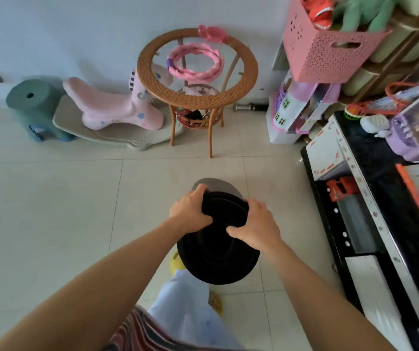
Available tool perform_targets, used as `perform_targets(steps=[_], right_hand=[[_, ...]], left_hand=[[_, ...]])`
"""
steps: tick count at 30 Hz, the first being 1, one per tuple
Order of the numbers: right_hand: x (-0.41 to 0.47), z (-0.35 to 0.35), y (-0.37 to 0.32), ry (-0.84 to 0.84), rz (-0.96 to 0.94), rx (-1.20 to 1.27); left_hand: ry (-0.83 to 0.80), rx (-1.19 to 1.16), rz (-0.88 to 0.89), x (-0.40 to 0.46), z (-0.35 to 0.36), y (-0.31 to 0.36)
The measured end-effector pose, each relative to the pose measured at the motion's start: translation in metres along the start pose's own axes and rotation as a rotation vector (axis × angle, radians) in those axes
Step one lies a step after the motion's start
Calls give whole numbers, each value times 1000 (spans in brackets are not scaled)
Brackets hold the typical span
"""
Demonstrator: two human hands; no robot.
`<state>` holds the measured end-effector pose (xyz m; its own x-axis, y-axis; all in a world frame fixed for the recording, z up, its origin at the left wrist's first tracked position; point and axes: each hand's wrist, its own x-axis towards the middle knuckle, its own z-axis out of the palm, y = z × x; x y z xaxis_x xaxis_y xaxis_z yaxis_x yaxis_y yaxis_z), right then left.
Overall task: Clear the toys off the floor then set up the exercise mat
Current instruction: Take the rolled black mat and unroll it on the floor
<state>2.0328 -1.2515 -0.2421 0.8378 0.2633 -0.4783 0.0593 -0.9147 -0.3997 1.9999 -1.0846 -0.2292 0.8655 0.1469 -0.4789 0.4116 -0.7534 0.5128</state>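
A rolled black exercise mat (218, 259) stands on end over the tiled floor in front of me, its round end facing up. My left hand (190, 211) grips the roll's upper left edge. My right hand (256, 228) grips its upper right edge. A grey patch of the mat's outer layer (213, 183) shows beyond my fingers. Toys sit along the wall: a pink rocking horse (112, 107) on a grey base, and a pink ring toy (193, 62) on the wicker table (198, 97).
A teal stool (33, 102) stands at the left wall. A pink basket (330, 44) of plush toys and a doll house (294, 110) sit at the right. A black TV cabinet (370, 211) runs along the right side. Bare tiled floor (51, 211) spreads to the left.
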Motion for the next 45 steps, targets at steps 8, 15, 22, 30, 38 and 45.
perform_targets(steps=[8, 15, 22, 30, 38, 45], right_hand=[[-54, 56, -43, -36, -47, 73], [-100, 137, -134, -29, -55, 152], [-150, 221, -225, 22, -46, 88], [-188, 246, -271, 103, -179, -49], [-257, 291, -270, 102, -292, 16], [-324, 355, -235, -14, -338, -1]], left_hand=[[-1, -20, -32, -62, 0, -73], [0, -89, -23, -120, -25, -188], [9, -134, -27, -178, -60, -300], [133, -168, -41, -234, -77, -352], [250, -84, -70, -326, -57, -378], [142, -22, -106, -396, 11, -411]])
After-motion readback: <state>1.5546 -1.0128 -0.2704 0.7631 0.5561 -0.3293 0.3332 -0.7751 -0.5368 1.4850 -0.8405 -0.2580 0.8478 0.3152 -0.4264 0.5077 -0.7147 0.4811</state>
